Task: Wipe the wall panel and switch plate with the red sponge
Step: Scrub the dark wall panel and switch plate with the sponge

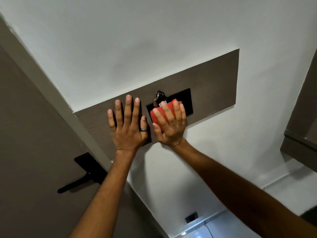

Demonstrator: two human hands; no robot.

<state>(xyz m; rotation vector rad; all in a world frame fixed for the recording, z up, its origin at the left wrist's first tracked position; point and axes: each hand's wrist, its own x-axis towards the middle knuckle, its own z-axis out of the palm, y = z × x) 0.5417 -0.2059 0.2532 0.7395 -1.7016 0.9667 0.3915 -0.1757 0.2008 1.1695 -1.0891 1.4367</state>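
Observation:
A brown wood-grain wall panel [212, 83] is set in the white wall. In its middle sits a black switch plate [184, 98] with a key card and key ring [159, 97] stuck in its top. My right hand [169, 124] presses the red sponge [158, 115] flat on the left part of the plate. My left hand [127, 124], a ring on its thumb, lies flat with spread fingers on the panel just left of the plate. It holds nothing.
A brown door with a black lever handle [80, 177] is at the left, with its pale frame [51, 90] beside the panel. A small black wall outlet [191, 217] sits low near the floor. Another brown surface [301, 134] juts in at the right.

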